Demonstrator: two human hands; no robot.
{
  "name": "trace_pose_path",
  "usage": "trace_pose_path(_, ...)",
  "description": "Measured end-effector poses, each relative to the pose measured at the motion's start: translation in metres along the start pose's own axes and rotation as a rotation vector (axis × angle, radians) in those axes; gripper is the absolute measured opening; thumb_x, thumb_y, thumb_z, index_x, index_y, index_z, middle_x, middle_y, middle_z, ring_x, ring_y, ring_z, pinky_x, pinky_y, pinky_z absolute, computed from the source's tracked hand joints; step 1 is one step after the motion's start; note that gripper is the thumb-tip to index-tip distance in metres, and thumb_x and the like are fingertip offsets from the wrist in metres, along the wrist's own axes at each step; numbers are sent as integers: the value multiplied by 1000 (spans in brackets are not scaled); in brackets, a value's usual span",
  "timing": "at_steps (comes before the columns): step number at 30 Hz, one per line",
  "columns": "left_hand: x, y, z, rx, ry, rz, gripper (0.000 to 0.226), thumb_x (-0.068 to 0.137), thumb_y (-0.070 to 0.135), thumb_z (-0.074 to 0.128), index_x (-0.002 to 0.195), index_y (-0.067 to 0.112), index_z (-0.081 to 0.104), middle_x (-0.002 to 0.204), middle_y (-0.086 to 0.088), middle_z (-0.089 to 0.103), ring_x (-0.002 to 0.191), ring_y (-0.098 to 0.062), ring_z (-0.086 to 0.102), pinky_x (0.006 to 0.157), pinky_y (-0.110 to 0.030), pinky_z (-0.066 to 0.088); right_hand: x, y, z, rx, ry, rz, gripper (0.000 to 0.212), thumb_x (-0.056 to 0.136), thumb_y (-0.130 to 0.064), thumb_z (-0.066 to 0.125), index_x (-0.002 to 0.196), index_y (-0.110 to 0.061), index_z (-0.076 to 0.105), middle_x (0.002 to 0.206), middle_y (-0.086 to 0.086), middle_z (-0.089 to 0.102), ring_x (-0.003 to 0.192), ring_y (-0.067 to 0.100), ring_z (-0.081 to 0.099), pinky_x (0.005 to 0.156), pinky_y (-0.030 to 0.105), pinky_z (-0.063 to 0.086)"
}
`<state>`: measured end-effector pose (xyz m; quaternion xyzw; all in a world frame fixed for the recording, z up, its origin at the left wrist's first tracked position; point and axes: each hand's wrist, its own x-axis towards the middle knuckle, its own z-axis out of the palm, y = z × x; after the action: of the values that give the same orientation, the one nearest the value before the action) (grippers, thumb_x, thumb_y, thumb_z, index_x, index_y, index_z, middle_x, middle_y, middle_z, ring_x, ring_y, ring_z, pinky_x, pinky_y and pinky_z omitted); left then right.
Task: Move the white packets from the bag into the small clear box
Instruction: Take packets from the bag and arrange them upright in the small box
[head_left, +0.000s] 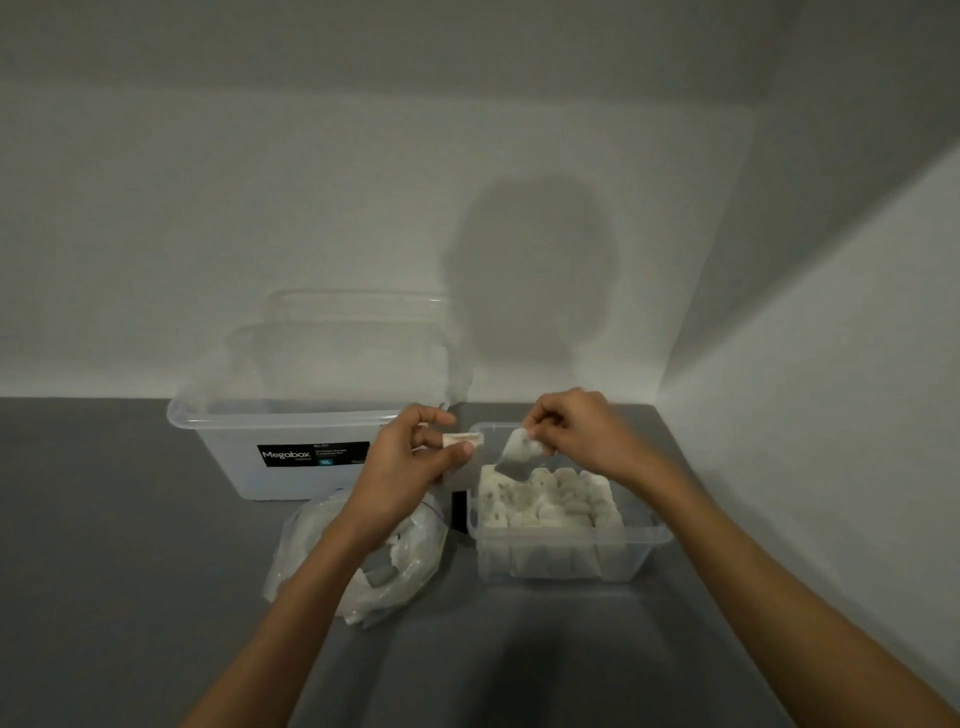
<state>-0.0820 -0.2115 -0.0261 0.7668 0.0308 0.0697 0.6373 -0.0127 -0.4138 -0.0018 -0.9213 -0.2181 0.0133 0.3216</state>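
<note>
We judge the job well along — the small clear box (571, 566) right of centre holds a heap of white packets (545, 499), our right hand (576, 431) pinches another above it, our left hand (410, 457) one beside its upper-left corner — yet the bag (415, 551) seems to hold more.

Bag (410, 561) left of small box (644, 540); large box (234, 441) behind.

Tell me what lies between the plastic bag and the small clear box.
In the head view, only a narrow strip of grey table separates the plastic bag from the small clear box; a dark patch there may be shadow.
</note>
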Motion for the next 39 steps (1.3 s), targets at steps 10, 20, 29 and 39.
trace_pose_path(10,-9,-24,-5,127,71,-16,4,86,19,69,87,18,72,89,-8,68,87,-22,66,72,-31,59,35,39,87,-244,-555,71,18,85,4,57,97,1,71,96,17,71,65,19,60,63,29,51)
trace_pose_path(20,-7,-31,-8,127,109,-47,6,88,17,66,89,16,71,85,-6,71,80,-21,67,67,-25,53,43,54,115,-555,-572,62,31,85,-19,59,116,-11,60,120,8,56,109,31,53,92,43,44)
trace_pose_path(29,17,-20,14,222,-43,9,19,91,10,60,92,24,73,90,-2,70,82,-13,62,72,-24,51,54,49,28,-4,-383,51,14,91,-3,54,94,-7,67,88,9,70,70,16,69,52,18,50)
trace_pose_path(39,59,-23,60,135,-73,-29,13,88,8,65,96,-2,68,80,-12,69,59,0,63,56,-9,47,35,48,2,317,-219,62,13,87,-9,66,99,-6,71,81,7,72,65,7,67,63,25,56)
